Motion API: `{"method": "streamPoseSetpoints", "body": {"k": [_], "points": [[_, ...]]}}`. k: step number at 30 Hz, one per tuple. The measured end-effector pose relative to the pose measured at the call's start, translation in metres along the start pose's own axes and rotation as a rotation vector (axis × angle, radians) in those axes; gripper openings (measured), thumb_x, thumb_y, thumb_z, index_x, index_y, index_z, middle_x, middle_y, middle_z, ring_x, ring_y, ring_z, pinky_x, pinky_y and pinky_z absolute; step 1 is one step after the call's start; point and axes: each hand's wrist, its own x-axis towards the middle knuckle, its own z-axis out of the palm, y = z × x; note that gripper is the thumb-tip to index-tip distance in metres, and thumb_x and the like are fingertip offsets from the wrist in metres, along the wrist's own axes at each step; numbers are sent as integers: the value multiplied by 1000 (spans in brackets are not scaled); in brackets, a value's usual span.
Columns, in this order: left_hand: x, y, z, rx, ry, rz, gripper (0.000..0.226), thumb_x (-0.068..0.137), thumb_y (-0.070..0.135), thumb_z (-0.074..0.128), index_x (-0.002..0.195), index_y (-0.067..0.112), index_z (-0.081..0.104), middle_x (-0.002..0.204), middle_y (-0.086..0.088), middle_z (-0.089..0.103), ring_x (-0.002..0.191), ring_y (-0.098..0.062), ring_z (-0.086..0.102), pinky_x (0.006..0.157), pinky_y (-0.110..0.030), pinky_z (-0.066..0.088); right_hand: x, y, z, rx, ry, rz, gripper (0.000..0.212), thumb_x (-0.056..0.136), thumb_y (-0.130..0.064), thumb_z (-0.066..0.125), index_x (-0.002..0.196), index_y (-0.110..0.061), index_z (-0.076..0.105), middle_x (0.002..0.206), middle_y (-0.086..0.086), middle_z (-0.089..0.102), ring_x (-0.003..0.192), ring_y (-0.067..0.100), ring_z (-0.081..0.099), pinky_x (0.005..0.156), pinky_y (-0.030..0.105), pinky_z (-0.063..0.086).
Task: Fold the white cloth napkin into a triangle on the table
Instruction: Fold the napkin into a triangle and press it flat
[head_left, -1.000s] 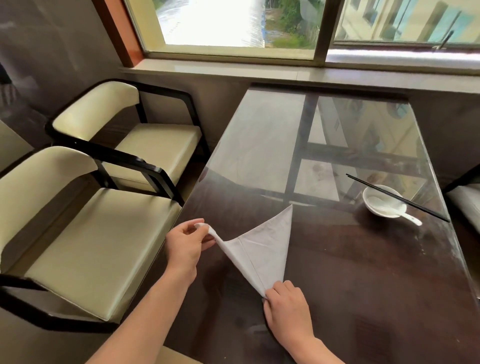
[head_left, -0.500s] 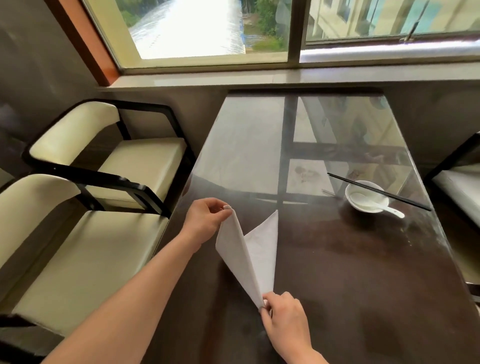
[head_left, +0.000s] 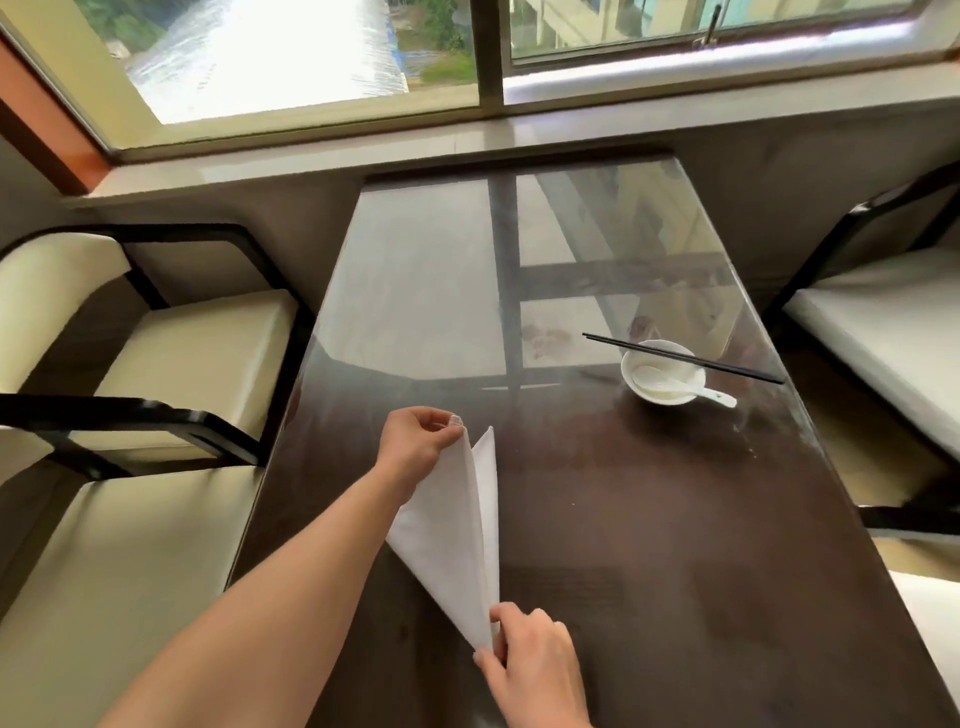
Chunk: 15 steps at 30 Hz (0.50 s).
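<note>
The white cloth napkin lies near the front left of the dark glass-topped table, partly folded into a long narrow triangle. My left hand pinches one far corner and holds that flap raised, close to the other far point lying on the table. My right hand pinches the near tip of the napkin against the tabletop. The underside of the raised flap is hidden.
A white bowl with a white spoon and black chopsticks across its rim stands at the right middle. Cream chairs with black frames flank the left; another chair sits right. A window sill runs behind.
My left hand has carried the napkin's left corner up and to the right, over toward the far point, narrowing the shape. My right hand kept hold of the near tip.
</note>
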Motion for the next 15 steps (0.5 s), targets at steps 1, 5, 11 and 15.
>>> {"method": "streamPoseSetpoints", "body": {"k": [1,5,11,15], "points": [[3,-1,5,-5,-1,0,6,80,23,82,81,21,77,80,3,74,75,-11,66,63,-20,48,0,0,0,-4,-6,9,42,83,-51,61,121,-38,48,103,-7,63,96,18,54,90,27,41],[14,-4,23,52,-13,-1,10,78,22,84,84,17,78,81,1,74,79,-13,69,67,-24,50,-1,2,-2,-52,-22,8,58,82,-51,60,134,-37,38,105,-8,64,97,17,55,93,26,40],[24,-16,44,169,11,6,15,78,23,84,90,16,78,83,1,74,82,-16,69,81,-35,57,-2,3,-8,-176,141,-193,48,27,-49,90,57,-27,59,47,-11,51,46,9,52,45,17,44],[30,-21,54,221,12,28,13,78,25,83,89,20,79,81,4,74,80,-13,69,80,-33,56,-1,11,-1,-213,154,-219,41,33,-49,86,55,-29,58,49,-12,50,48,8,51,49,22,40]]}}
